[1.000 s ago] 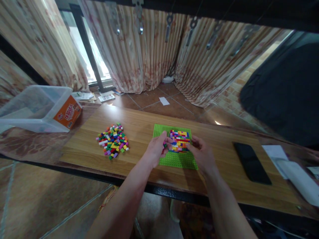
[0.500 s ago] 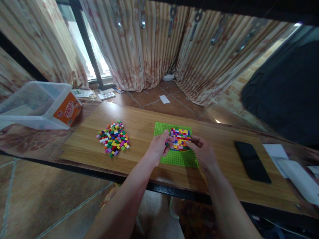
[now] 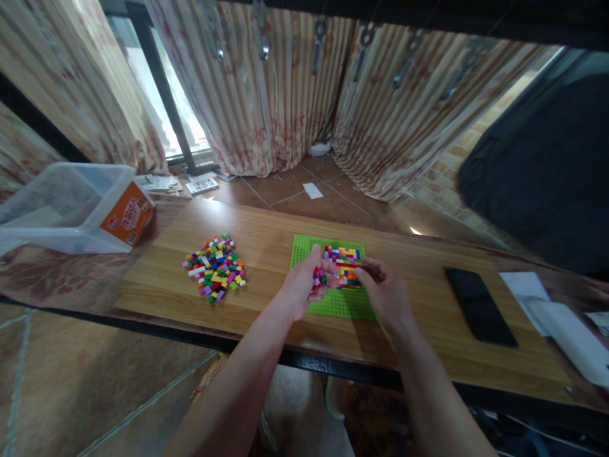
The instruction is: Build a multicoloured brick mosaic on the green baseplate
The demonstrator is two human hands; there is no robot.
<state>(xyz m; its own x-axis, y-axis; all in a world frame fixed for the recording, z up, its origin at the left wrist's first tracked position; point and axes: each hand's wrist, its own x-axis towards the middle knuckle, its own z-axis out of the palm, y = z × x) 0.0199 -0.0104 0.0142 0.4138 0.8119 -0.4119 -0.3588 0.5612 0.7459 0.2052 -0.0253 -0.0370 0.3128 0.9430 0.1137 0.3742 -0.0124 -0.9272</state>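
A green studded baseplate [image 3: 342, 306] lies on the wooden tabletop, carrying a block of multicoloured toy bricks [image 3: 346, 255] set close together. My left hand [image 3: 304, 279] is over the plate's left part, palm turned up and fingers curled round several small loose bricks [image 3: 320, 277]. Its fingertips reach over the left side of the built block. At the block's right side is my right hand [image 3: 387, 289], thumb and fingers drawn together against the bricks. Whatever sits between those fingertips is too small and covered to make out.
Loose bricks [image 3: 216, 266] form a pile left of the plate. A clear plastic bin [image 3: 71, 216] with an orange label stands at the far left. To the right lie a black phone [image 3: 480, 308] and white paper [image 3: 526, 292]. The table's front edge [image 3: 333, 362] runs below my forearms.
My left hand has tilted and opened a little, showing more of the bricks in its palm. My right hand stays at the block's right side. The whole view has shifted slightly.
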